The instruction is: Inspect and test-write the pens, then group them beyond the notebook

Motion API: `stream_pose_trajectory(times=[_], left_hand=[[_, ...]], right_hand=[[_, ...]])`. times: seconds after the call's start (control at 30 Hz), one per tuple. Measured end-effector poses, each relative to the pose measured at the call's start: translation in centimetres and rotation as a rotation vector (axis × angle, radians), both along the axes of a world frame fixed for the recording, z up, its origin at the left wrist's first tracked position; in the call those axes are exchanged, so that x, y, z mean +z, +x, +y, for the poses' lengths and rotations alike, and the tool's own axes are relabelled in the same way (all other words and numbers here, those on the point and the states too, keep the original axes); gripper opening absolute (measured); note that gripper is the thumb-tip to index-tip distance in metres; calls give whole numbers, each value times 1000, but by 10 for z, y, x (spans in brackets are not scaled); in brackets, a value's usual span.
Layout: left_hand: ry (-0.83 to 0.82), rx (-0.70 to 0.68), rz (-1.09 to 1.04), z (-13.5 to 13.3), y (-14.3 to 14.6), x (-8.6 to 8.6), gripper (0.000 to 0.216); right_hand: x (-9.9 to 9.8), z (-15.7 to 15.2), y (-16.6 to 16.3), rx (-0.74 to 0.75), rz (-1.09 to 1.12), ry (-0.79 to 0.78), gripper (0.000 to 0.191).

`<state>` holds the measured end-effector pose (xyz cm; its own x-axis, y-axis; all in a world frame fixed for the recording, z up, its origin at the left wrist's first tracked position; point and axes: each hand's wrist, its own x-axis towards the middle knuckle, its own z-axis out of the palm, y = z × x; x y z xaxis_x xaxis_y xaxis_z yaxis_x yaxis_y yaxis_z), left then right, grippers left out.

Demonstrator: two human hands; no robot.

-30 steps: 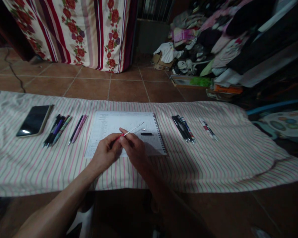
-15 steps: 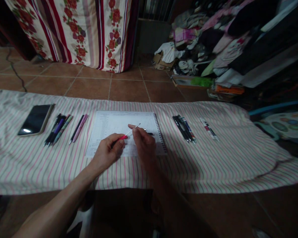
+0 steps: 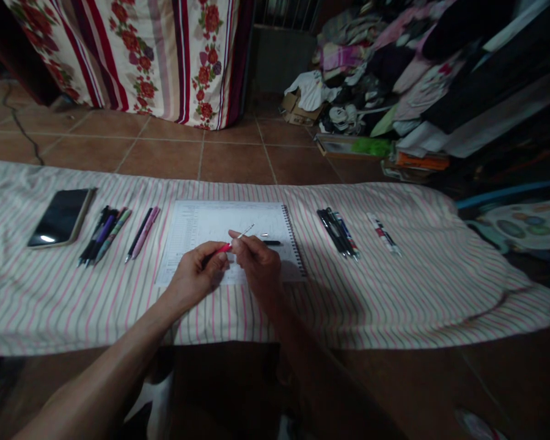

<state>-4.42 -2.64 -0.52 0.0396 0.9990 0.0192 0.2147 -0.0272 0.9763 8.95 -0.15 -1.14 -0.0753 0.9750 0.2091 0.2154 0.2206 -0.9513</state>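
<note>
Holding pen parts above the spiral notebook (image 3: 238, 212) | left hand (image 3: 200, 267): grip was closed on the pink barrel (image 3: 223, 248) | right hand (image 3: 260, 261): grip pinched the white refill (image 3: 246, 231) beside the barrel's end | black piece (image 3: 272, 243) and small metal tip (image 3: 264, 234) lay on the notebook, near the right hand.

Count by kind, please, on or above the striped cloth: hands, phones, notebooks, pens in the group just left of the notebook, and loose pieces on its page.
Hands: 2, left hand and right hand
Phone: 1
Notebook: 1
Pens: 2, dark pen and pink pen
Loose pieces: 2, silver piece and black piece
Total: 8
</note>
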Motion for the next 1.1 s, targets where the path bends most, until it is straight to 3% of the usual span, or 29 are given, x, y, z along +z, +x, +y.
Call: stream_pose_trajectory(times=[0.17, 0.3, 0.47, 0.77, 1.0, 1.1], left_hand=[[-43, 26, -51, 1, -3, 7, 21], [-59, 70, -118, 2, -7, 9, 21], [-44, 90, -227, 2, -8, 11, 23], [13, 91, -289, 1, -5, 13, 27], [16, 82, -251, -2, -5, 14, 23], [30, 94, -253, -2, -6, 14, 22]], right_hand=[[-2, 4, 3, 25, 124, -166, 46], [-1, 12, 17, -87, 158, -114, 44], [6, 23, 42, -249, 35, -71, 39], [4, 33, 71, -281, -287, 98, 28], [6, 36, 83, -333, -316, 169, 25], [4, 39, 90, -390, -242, 130, 25]])
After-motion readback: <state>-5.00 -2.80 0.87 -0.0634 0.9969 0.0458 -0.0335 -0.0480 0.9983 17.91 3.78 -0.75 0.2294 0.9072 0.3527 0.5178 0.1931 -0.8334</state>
